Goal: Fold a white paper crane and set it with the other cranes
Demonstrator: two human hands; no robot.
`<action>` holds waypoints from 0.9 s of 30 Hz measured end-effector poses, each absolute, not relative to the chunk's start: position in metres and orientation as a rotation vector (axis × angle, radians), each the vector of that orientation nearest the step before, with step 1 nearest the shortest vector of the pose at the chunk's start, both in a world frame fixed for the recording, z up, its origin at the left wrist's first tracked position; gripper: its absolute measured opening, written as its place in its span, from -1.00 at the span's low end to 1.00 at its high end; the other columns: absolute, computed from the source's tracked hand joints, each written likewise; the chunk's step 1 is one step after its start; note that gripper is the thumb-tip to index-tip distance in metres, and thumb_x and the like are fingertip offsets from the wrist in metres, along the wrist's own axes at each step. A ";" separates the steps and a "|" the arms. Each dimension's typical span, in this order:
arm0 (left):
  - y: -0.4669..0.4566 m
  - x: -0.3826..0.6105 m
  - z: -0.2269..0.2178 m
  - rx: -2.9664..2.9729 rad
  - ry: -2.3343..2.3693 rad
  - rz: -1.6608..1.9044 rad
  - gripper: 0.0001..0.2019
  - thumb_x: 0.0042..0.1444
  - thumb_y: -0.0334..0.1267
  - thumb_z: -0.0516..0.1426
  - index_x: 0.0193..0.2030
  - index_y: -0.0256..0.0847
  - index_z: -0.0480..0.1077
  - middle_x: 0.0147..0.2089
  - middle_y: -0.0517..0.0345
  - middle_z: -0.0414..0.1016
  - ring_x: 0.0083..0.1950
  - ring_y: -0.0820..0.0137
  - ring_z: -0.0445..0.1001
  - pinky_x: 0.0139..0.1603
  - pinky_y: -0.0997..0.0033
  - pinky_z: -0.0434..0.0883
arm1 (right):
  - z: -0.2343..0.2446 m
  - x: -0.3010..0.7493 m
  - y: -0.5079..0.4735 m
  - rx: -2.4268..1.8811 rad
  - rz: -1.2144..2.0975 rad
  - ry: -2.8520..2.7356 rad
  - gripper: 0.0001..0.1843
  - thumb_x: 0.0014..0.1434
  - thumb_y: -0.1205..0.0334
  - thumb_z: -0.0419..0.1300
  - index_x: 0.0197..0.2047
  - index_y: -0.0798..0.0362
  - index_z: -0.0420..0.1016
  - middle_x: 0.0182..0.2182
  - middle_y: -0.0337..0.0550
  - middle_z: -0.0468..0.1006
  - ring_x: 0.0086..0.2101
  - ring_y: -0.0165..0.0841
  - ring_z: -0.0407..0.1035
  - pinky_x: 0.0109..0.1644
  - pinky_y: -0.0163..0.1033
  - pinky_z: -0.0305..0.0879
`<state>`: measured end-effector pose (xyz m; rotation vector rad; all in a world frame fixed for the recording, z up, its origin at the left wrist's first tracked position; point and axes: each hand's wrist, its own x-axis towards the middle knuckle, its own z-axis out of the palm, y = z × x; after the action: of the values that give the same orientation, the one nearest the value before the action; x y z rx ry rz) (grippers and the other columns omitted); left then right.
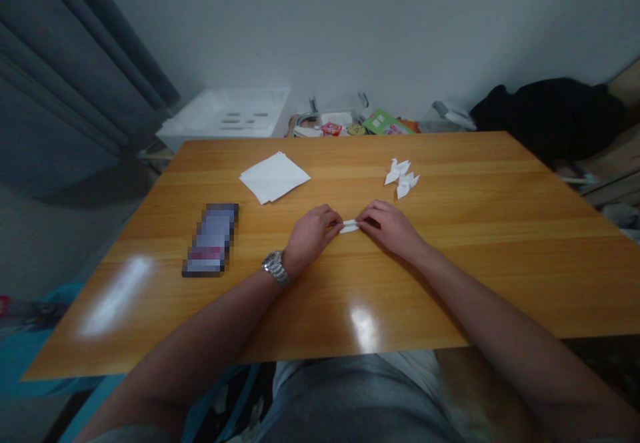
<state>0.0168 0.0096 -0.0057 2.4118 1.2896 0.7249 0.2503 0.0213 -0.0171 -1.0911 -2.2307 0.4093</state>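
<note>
A small folded piece of white paper (pixel 349 227) lies low on the wooden table (pixel 450 283), pinched from both ends. My left hand (pixel 311 235), with a metal watch on its wrist, is closed on the paper's left end. My right hand (pixel 387 227) is closed on its right end. The paper shows only as a narrow strip between my fingertips. Further back on the right rest two finished white paper cranes (pixel 401 177).
A small stack of white paper sheets (pixel 275 176) lies behind my left hand. A phone (pixel 212 239) rests flat at the left. Beyond the table's far edge are a white box (pixel 227 115), small clutter and a dark bag (pixel 550 115). Grey curtains hang at the left.
</note>
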 end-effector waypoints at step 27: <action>0.005 0.016 -0.002 2.547 1.111 0.640 -0.87 0.39 -0.29 0.05 -0.08 -0.14 0.43 -0.04 0.08 0.50 -0.03 0.31 0.47 0.02 0.33 0.41 | -0.019 0.250 0.021 -1.068 0.425 -2.247 -0.89 0.33 0.33 0.15 -0.23 0.03 0.50 -0.25 -0.05 0.52 -0.19 -0.21 0.40 -0.08 -0.08 0.34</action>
<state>0.0161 0.0050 -0.0020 2.5472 1.1106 0.6397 0.2500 0.0211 -0.0188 -1.0681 -2.2474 0.4253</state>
